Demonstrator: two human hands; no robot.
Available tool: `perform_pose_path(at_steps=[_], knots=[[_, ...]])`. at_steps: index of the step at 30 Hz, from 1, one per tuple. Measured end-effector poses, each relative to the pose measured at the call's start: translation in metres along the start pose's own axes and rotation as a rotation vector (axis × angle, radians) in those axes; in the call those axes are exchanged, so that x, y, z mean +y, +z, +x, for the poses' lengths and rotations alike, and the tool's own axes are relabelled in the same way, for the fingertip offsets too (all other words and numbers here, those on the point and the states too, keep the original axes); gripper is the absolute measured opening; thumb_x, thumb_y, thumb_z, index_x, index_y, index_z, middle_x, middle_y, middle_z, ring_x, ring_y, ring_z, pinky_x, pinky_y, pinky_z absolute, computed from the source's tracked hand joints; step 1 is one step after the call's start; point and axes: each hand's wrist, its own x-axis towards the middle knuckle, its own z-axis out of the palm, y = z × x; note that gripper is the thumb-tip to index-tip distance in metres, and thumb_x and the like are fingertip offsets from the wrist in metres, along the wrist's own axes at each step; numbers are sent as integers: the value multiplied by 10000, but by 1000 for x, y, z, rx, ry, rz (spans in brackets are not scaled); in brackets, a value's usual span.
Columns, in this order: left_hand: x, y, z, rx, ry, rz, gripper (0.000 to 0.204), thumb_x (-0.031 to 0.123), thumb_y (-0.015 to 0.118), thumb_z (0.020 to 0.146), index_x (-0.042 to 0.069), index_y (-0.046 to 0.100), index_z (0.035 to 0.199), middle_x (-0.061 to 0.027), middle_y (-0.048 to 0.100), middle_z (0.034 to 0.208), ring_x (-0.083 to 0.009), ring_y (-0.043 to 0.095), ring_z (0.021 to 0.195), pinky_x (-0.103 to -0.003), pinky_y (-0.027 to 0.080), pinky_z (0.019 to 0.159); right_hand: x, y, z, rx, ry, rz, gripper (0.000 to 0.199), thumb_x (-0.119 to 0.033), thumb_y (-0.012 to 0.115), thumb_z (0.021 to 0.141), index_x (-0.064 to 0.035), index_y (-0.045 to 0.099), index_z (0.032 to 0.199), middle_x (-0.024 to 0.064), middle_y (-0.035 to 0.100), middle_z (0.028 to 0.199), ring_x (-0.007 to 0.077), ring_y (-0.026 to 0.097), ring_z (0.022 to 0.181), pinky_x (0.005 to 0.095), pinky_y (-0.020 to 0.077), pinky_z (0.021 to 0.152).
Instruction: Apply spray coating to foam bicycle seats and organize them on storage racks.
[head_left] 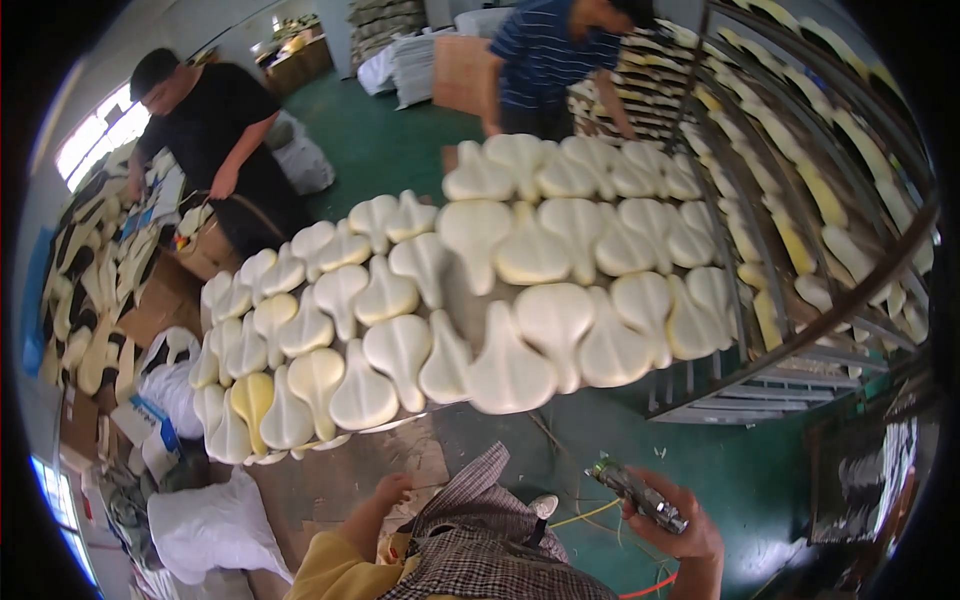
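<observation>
Low in the view, my right hand [690, 535] is closed around a silver metal hand tool [645, 495] with a greenish end; its exact kind is unclear. My left hand [393, 489] hangs beside my plaid apron [480, 490], fingers loosely bent, with nothing visible in it. Beyond both hands stands a table covered with cream foam bicycle saddle pads [510, 370], laid in rows with wide and narrow ends alternating. One pad [252, 405] at the near left is yellower. Neither hand touches the pads.
Metal racks [770, 385] of pads stand at right. Two people work beyond the table, one in black [215, 140], one in a striped shirt [555, 60]. At left are piled saddle pieces [90, 270], cartons and a white sack [220, 530]. Yellow and orange hoses [650, 587] lie near my feet.
</observation>
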Motion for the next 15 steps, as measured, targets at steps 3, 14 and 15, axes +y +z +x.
perform_pose_path(at_steps=[3, 14, 15], knots=[[-62, -72, -42, 303, -195, -383, 324, 234, 518, 845, 47, 532, 1109, -121, 626, 948, -258, 637, 635, -323, 475, 480, -37, 44, 37, 4, 12, 137, 553, -20, 686, 748, 7, 494, 1266, 78, 659, 826, 102, 602, 741, 257, 488, 671], [-191, -158, -95, 243, -588, -633, 360, 291, 408, 910, 64, 445, 1187, -131, 575, 1119, -346, 635, 713, -433, 448, 475, -108, 126, 135, 199, -96, -87, 482, -40, 678, 750, 9, 531, 1207, 58, 637, 865, 88, 552, 802, 246, 463, 745], [-183, -157, -86, 227, -575, -635, 360, 291, 408, 910, 64, 445, 1187, -131, 575, 1119, -346, 635, 713, -433, 448, 475, -118, 128, 136, 210, -104, -103, 482, -40, 678, 750, 9, 531, 1207, 58, 637, 865, 88, 552, 802, 246, 463, 745]])
